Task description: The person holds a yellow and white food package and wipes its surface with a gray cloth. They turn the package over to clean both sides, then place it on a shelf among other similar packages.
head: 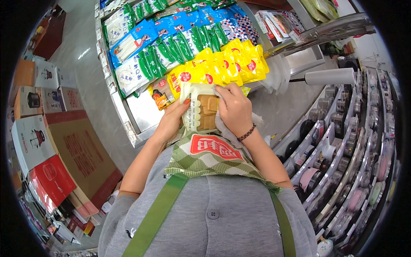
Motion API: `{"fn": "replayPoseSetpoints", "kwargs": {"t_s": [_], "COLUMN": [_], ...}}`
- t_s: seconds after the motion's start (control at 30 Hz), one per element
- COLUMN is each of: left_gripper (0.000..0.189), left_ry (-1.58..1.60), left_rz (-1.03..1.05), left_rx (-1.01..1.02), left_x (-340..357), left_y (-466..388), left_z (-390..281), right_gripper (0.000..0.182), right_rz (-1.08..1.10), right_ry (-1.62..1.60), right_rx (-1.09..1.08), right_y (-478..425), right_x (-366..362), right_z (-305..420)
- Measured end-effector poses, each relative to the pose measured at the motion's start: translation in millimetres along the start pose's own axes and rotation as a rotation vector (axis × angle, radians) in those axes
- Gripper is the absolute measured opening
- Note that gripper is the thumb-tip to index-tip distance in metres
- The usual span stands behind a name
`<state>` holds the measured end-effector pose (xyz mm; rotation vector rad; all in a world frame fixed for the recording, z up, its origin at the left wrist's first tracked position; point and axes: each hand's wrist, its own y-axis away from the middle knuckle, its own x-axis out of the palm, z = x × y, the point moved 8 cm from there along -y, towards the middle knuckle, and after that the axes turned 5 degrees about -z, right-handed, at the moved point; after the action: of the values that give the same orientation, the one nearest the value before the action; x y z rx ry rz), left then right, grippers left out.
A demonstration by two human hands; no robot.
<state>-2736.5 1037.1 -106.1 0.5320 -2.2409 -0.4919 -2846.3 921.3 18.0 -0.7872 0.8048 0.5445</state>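
Observation:
In front of my chest, my left hand (174, 119) grips the left side of a cream-coloured plastic food packet (192, 91). Its clear window shows tan, block-shaped pieces (208, 109). My right hand (236, 107) holds a pale grey cloth (226, 127) against the packet's right edge. Part of the cloth hangs down below that hand. Just beyond the packet lie yellow food packets (208, 66) in overlapping rows, one with an orange-and-brown front (162, 93) near my left fingers. Behind them are green-and-white noodle packets (135, 72).
Blue noodle packets (135, 41) fill the display's middle rows, inside a metal-edged counter (136, 135). A metal post (321, 33) and a white cylinder (330, 77) project at right. Shelves of cookware (340, 154) stand right; stacked cartons (80, 157) stand left beside the grey floor (86, 74).

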Motion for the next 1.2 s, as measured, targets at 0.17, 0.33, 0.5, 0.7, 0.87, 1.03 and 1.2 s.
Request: {"fn": "replayPoseSetpoints", "kwargs": {"t_s": [0.17,0.33,0.5,0.7,0.87,1.03,1.2], "left_gripper": [0.04,0.044,0.046,0.047,0.045,0.049,0.051], "left_ry": [0.033,0.011,-0.009,-0.113,-0.205,-0.313,-0.309], "left_rz": [0.017,0.039,0.056,0.185,0.253,0.381,0.412], "left_rx": [0.007,0.028,0.113,0.1,0.129,-0.013,0.071], "left_x": [2.1,10.8,21.4,41.6,74.4,111.6,170.5], "left_y": [-6.9,1.5,-3.0,2.3,4.7,-6.2,-7.5], "left_z": [-0.1,-7.7,-11.2,-6.2,2.7,32.6,51.1], "right_gripper": [0.03,0.025,0.03,0.03,0.028,0.024,0.022], "right_rz": [-0.045,-0.071,-0.177,-0.298,-0.429,-0.291,-0.252], "right_ry": [-0.032,0.066,0.004,0.079,0.159,0.116,-0.001], "right_rx": [-0.113,0.025,-0.074,0.217,0.257,0.313,0.229], "right_y": [15.9,22.8,21.0,42.0,53.3,61.8,73.4], "right_x": [3.5,-6.7,-16.5,-65.0,-108.9,-118.7,-141.7], "right_z": [33.1,10.0,35.3,-23.4,-55.6,-55.9,-59.6]}}
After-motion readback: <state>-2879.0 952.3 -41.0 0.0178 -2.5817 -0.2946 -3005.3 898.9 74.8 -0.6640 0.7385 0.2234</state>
